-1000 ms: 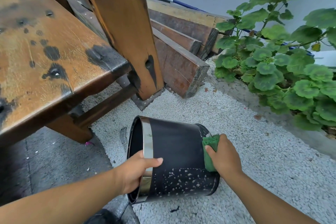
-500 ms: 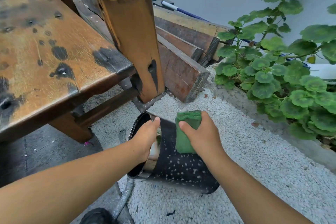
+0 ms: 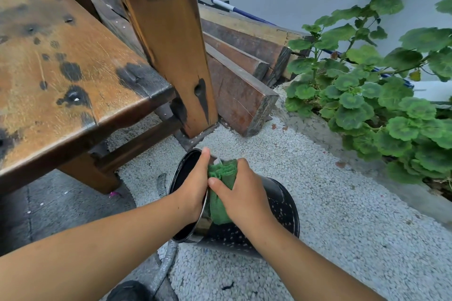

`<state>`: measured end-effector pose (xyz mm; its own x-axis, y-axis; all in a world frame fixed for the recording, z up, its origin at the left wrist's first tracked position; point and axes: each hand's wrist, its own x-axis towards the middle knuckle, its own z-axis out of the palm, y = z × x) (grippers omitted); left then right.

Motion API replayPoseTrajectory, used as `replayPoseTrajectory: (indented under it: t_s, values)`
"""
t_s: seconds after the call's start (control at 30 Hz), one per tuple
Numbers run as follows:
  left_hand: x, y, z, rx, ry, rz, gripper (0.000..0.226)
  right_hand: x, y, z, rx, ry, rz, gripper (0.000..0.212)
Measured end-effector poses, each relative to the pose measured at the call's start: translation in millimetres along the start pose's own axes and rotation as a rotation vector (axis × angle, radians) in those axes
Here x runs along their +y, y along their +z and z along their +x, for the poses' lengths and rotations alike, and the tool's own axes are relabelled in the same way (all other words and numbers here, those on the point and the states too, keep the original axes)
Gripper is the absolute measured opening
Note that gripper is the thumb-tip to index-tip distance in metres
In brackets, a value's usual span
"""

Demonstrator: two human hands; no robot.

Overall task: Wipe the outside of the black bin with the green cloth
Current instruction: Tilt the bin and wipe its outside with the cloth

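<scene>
A stained wooden bench point(image 3: 61, 76) is sitting at left, planks point(image 3: 244, 61) are leaning stacked behind its post point(image 3: 171, 56), a leafy plant point(image 3: 381, 95) is spreading at right, white gravel point(image 3: 342, 227) is lying underfoot.

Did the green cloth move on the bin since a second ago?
Yes. The green cloth under the right hand slid from the black bin's base end toward its shiny open rim, next to the left hand.

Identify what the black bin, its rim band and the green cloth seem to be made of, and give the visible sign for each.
Black bin: probably painted metal; smooth dark wall, flecked with pale specks.
Rim band: polished metal, chrome-like; it mirrors its surroundings.
Green cloth: soft woven or knitted fabric; it bunches into folds under the right hand.
</scene>
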<state>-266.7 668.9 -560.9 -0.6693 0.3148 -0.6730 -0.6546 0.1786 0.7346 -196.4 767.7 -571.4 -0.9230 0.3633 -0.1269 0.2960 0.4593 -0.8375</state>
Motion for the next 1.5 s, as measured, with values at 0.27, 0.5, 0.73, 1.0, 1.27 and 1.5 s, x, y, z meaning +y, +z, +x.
replayPoseTrajectory:
  t_s: [0.27,0.5,0.73,1.0,1.27,1.5]
  values:
    - [1.8,-14.3,-2.7,0.096,0.144,0.203,0.019,26.3,-1.9,12.1,0.033,0.058,-0.156,0.038]
    - [0.9,-31.6,5.2,0.134,0.105,0.208,0.024,58.9,-10.4,16.5,0.058,0.109,-0.3,0.036]
    - [7.8,-32.5,12.3,0.157,0.071,0.204,0.036,89.7,-28.1,19.4,0.087,0.213,-0.365,0.037]
    - [14.9,-40.1,26.1,0.186,0.078,0.22,0.052,114.0,-40.7,19.0,0.08,0.298,-0.31,0.034]
    - [-5.6,-80.7,-3.8,-0.276,-0.096,0.171,0.06,104.1,-47.5,29.6,0.052,0.361,-0.079,0.032]
    - [10.2,-47.0,-7.0,-0.053,0.147,0.266,0.024,69.4,-54.3,29.9,0.079,0.313,0.096,0.025]
